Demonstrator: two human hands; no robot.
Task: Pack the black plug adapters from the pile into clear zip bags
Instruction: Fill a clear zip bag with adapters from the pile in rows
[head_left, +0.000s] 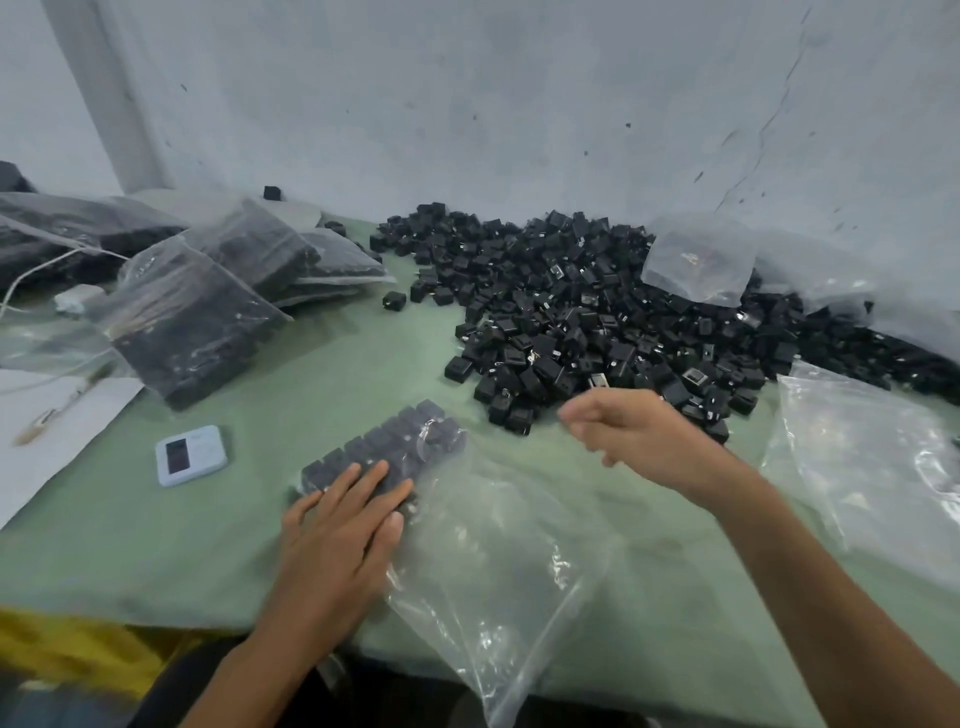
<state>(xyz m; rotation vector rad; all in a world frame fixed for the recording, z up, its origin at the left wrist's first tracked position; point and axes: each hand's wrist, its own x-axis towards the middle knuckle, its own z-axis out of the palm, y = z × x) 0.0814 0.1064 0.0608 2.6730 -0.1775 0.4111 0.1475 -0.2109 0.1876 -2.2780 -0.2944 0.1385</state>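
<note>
A large pile of black plug adapters (587, 322) spreads across the green table toward the wall. In front of me lies a clear zip bag (498, 566) with a neat row of adapters (384, 447) inside its far left end. My left hand (337, 540) lies flat with straight fingers on those bagged adapters. My right hand (634, 431) hovers at the near edge of the pile, blurred, fingers loosely curled; I see nothing in it.
Several filled bags of adapters (202, 317) are stacked at the left. Empty clear bags (872, 467) lie at the right, and one more bag (696, 260) rests on the pile. A small white device (190, 454) and white paper (47, 426) lie left. The table's front edge is near my body.
</note>
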